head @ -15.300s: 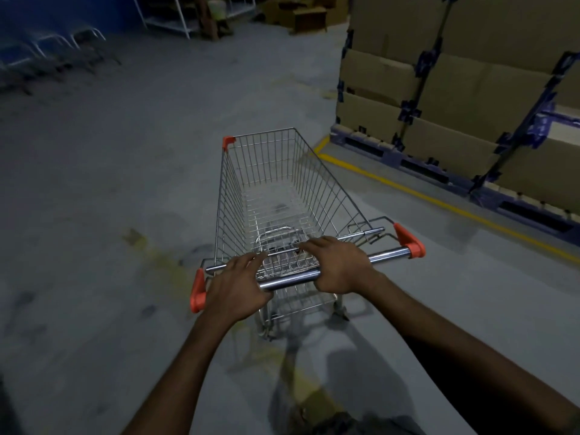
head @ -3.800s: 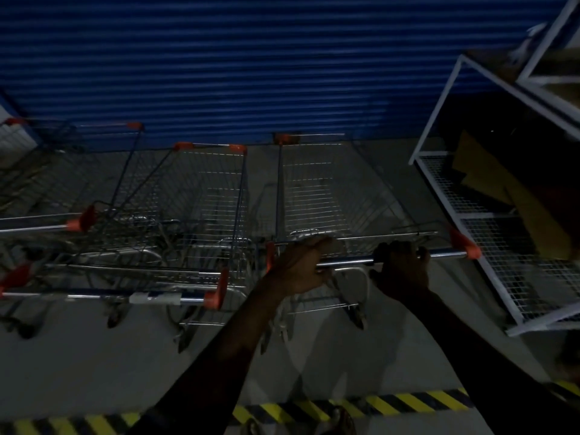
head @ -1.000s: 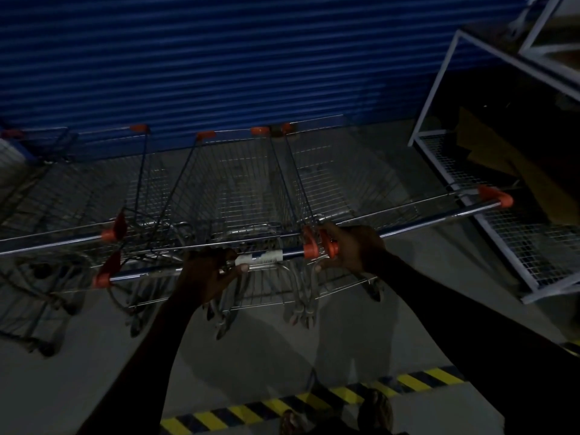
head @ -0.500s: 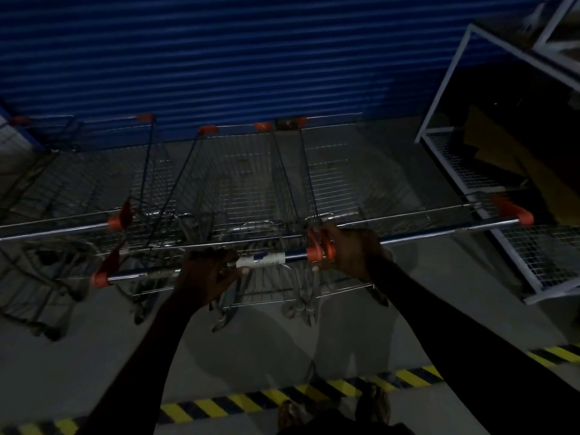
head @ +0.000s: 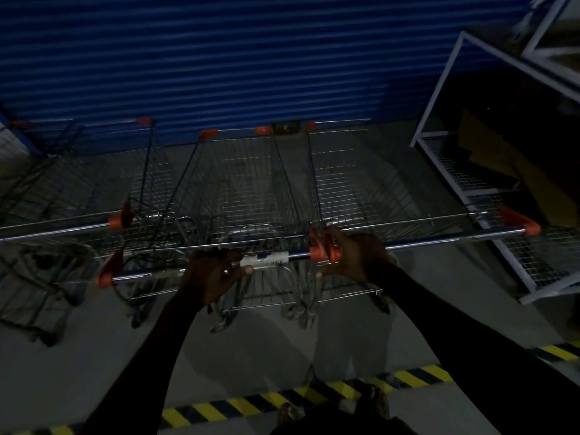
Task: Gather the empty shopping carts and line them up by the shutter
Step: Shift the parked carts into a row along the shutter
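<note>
Several empty wire carts with orange corner caps stand side by side, noses toward the blue shutter [head: 219,58]. My left hand [head: 210,274] grips the handle bar of the middle cart [head: 244,189], just left of a white label. My right hand [head: 354,254] holds the left end of the handle of the rightmost cart [head: 354,183], its fingers around the orange end caps where the two handles meet. Another cart [head: 103,189] stands further left, partly cut off by the frame edge.
A white wire shelving rack [head: 508,189] holding cardboard stands close on the right of the rightmost cart. A yellow-and-black hazard stripe [head: 314,400] runs across the grey floor just in front of my feet. The scene is dim.
Over the last second both hands kept their holds on the two handles; the carts barely shifted. Before that I pushed one cart across the floor and parked it at the right end of the row.
</note>
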